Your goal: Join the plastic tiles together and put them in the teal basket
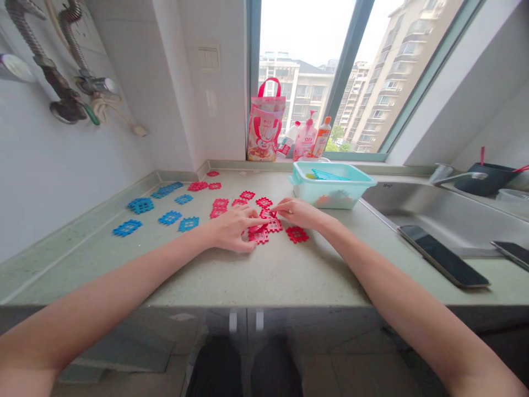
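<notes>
Several red square interlocking tiles with notched edges and window-like cut-outs lie in the middle of the counter. My left hand [233,227] rests over some of them, thumb and fingers apart. A red tile [259,236] shows between its thumb and forefinger. My right hand [298,213] is closed in a pinch at a small upright red tile [273,214] in the same cluster; its fingertips partly hide it. Just below that hand lies a separate red tile [297,234]. More red tiles [219,207] sit beyond my left hand.
Blue tiles [140,205] lie on the left of the counter. A light teal basin [330,190] holding more pieces stands behind my right hand. At right are a sink [417,209] and a phone [444,256]. Bottles [306,140] and a pink bag [265,129] line the windowsill.
</notes>
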The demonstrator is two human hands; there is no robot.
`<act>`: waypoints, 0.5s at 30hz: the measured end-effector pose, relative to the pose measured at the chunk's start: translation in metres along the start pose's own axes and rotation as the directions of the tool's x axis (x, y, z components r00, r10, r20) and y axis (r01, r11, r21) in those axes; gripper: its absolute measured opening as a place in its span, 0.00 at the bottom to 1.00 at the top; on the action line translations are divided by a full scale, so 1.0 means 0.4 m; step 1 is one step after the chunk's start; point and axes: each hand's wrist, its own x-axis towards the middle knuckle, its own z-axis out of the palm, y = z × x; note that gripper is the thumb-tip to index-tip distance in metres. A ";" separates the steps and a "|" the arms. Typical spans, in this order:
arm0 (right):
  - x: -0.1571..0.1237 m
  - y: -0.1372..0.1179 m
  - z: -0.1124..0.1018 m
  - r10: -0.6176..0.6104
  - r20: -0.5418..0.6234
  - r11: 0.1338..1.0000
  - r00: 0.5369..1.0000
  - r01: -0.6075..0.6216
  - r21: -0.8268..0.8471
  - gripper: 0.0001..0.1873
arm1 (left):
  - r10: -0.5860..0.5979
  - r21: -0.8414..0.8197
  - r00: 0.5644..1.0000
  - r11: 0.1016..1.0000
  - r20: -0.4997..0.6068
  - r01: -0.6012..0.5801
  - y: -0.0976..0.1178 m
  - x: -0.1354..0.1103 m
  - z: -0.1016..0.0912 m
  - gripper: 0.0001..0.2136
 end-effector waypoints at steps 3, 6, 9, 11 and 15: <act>-0.004 0.010 -0.005 0.017 -0.042 0.999 0.999 -0.019 -0.040 0.17 | 0.027 -0.002 1.000 1.000 0.013 -0.027 0.007 -0.003 -0.005 0.30; -0.010 -0.009 -0.013 -0.071 -0.106 0.997 0.992 0.075 0.028 0.14 | 0.057 -0.034 0.998 0.998 0.007 -0.057 0.014 -0.016 -0.016 0.30; -0.014 -0.037 -0.016 -0.188 -0.056 0.974 0.980 0.194 0.118 0.10 | 0.028 -0.078 0.999 0.997 -0.017 -0.029 0.012 -0.028 -0.023 0.32; -0.016 -0.048 -0.017 -0.205 0.009 0.960 0.979 0.199 0.196 0.10 | 0.009 -0.125 0.999 0.992 -0.038 -0.014 0.005 -0.033 -0.025 0.29; -0.019 -0.050 -0.019 -0.146 0.125 0.963 0.981 0.112 0.247 0.13 | 0.066 -0.200 0.997 0.977 -0.045 -0.074 -0.010 -0.031 -0.023 0.17</act>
